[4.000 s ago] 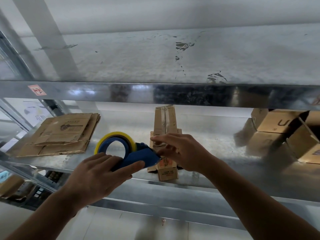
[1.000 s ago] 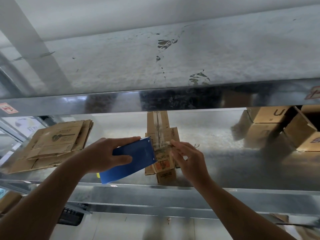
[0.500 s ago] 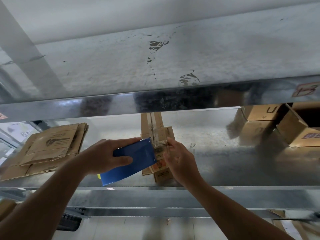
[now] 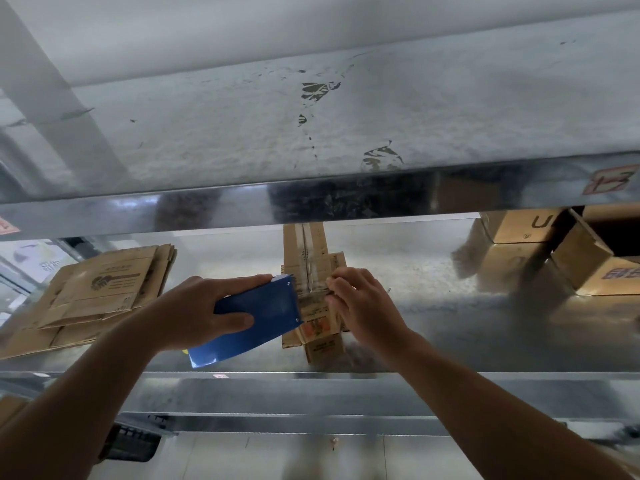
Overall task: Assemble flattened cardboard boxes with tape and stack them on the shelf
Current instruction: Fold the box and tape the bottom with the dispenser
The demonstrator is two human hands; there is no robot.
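A small cardboard box [image 4: 320,327] stands on the metal shelf [image 4: 433,327] at the middle, its flaps up and a strip of clear tape running down its centre seam. My left hand [image 4: 194,315] grips a blue tape dispenser [image 4: 256,317], whose front edge sits against the box's left side. My right hand [image 4: 360,306] is at the box's right side, its curled fingers pinching the box and the tape at the seam. A stack of flattened cardboard boxes [image 4: 97,292] lies on the shelf at the left.
Assembled cardboard boxes [image 4: 519,247] stand at the shelf's far right. An upper metal shelf [image 4: 311,199] overhangs the work and hides the top of the box's flaps. A lower rail and the floor show below.
The dispenser has stayed against the box while my right hand's fingers shifted slightly on the tape at the seam. Four seconds ago the yellow tape roll faced me beside the box.
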